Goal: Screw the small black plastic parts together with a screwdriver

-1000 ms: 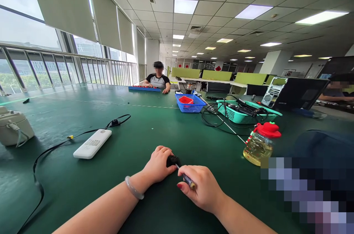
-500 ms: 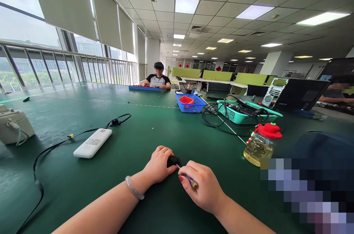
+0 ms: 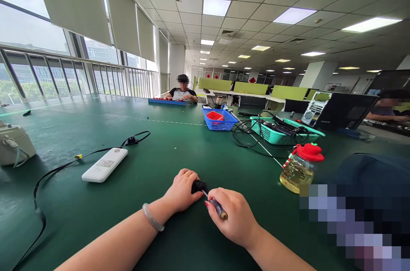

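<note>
Screwdriver (image 3: 218, 208) tip against a small black part (image 3: 199, 186), with only my left hand (image 3: 181, 192) as a clamp.
The part sits on the green table (image 3: 153, 147), much nearer my edge than the far one. My left fingers curl over it, thumb along its near side, hiding much of it; my right hand (image 3: 235, 215) grips the screwdriver's handle at a slant. I can't tell whether the tip is seated. If it isn't, a hard push at this angle could skid it into my left thumb. If my left hold loosens, the part could twist under the tip.
</note>
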